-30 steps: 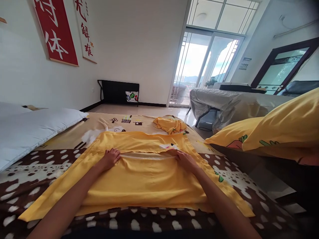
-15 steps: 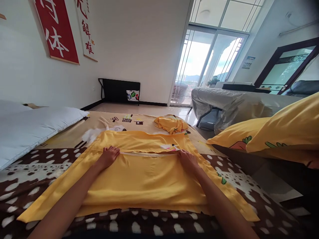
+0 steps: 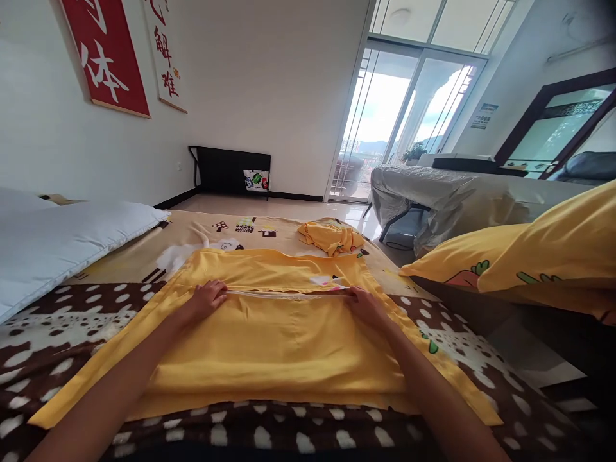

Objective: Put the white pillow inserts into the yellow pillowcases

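A yellow pillowcase (image 3: 283, 340) lies spread on the bed, with a slit-like opening running across its upper part. My left hand (image 3: 210, 298) is closed on the left end of the opening's edge. At the right end, my right hand (image 3: 364, 304) pinches the same edge, its fingertips partly hidden. Between the two hands the pale edge is stretched nearly straight. A little of a printed white and pink figure shows beside my right fingers.
White pillows (image 3: 81, 240) rest on the left of the patterned blanket (image 3: 269, 433). A crumpled yellow cloth (image 3: 331, 237) lies beyond the pillowcase. Yellow pillows with carrot prints (image 3: 553, 250) are at the right. Farther back stands a plastic-covered table (image 3: 433, 189).
My left hand has shifted slightly left and my right hand slightly right, both keeping hold of the pillowcase. Its opening edge is straighter. The view has tilted slightly.
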`<state>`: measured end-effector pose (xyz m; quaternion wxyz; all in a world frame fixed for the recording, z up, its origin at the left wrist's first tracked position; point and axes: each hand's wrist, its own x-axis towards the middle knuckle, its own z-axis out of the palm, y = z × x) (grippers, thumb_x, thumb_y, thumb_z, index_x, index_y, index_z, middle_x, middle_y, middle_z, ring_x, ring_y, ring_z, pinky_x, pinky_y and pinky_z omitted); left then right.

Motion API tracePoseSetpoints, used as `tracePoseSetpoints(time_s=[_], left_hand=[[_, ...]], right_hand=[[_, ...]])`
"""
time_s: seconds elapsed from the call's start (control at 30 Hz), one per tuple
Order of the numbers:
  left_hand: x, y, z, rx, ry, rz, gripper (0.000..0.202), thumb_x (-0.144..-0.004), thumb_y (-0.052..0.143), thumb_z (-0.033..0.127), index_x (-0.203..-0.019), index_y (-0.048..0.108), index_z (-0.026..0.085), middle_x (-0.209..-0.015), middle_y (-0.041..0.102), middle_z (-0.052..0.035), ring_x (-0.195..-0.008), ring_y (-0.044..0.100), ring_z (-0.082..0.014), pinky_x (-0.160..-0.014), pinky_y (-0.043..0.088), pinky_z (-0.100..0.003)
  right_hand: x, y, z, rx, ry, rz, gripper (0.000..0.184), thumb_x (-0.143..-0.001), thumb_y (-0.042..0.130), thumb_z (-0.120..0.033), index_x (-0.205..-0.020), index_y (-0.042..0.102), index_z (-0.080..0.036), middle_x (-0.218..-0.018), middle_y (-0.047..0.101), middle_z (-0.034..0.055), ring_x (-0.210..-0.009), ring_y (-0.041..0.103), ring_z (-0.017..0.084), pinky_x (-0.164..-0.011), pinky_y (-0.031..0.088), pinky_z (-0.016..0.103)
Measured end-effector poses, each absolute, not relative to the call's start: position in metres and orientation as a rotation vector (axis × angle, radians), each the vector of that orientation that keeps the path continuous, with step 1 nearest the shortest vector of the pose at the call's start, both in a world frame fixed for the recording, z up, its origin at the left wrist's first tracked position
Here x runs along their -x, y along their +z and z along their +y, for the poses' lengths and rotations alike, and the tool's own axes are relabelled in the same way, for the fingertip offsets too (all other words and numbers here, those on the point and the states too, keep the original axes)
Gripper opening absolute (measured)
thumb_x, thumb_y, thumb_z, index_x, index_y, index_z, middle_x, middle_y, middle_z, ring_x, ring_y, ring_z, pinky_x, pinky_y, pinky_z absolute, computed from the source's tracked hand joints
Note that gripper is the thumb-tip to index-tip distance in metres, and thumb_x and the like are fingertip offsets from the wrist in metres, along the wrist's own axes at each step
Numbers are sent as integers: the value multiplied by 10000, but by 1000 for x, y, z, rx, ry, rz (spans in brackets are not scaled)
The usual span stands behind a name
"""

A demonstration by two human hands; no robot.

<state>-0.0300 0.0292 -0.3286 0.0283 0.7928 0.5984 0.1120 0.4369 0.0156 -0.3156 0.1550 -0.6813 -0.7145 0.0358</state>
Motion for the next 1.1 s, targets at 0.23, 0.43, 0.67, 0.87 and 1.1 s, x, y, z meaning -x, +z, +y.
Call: tracePoseSetpoints(time_s=[0.23, 0.43, 0.67, 0.87, 1.1], left_hand=[[44, -306, 32, -2315, 313, 1987, 376, -851, 339, 323, -1113, 569, 184, -1262, 580, -108, -1160, 519, -253, -932, 374, -437], [47, -303, 45, -2189, 186, 2147, 463, -892, 250, 350, -1237, 514, 190, -1348, 529, -144, -1225, 483, -296, -982, 321, -535], [43, -303, 81, -2120, 102, 2174, 521, -909, 249, 381, -1356, 438, 193, -1487, 366, -124, -1372, 318, -278, -1060, 242, -564], [9, -324, 135, -2147, 70, 2068, 574, -914, 238, 408, -1419, 360, 163, -1518, 301, -115, -1409, 244, -262, -1084, 221, -574], [35, -345, 184, -2043, 105, 2238, 588, -924, 207, 461, -1448, 302, 209, -1556, 203, -105, -1432, 162, -266, -1091, 172, -587]], right_hand=[[-457, -308, 38, 1907, 180, -1823, 308, -846, 399, -341, -893, 646, -163, -860, 706, 63, -748, 636, 174, -661, 441, 255], [-460, -317, 58, 1964, 170, -1790, 276, -832, 428, -334, -903, 655, -195, -891, 707, 49, -779, 641, 178, -690, 444, 262], [-445, -318, 91, 2013, 127, -1943, 442, -909, 353, -371, -1257, 546, -180, -1320, 543, 116, -1223, 484, 255, -1021, 325, 382], [-412, -333, 142, 1957, 351, -2311, 617, -891, 361, -566, -1416, 398, -245, -1461, 415, 59, -1325, 390, 227, -1058, 302, 358], [-462, -347, 183, 2251, 43, -2108, 550, -935, 285, -431, -1452, 308, -246, -1556, 207, 68, -1423, 176, 233, -1107, 148, 503]])
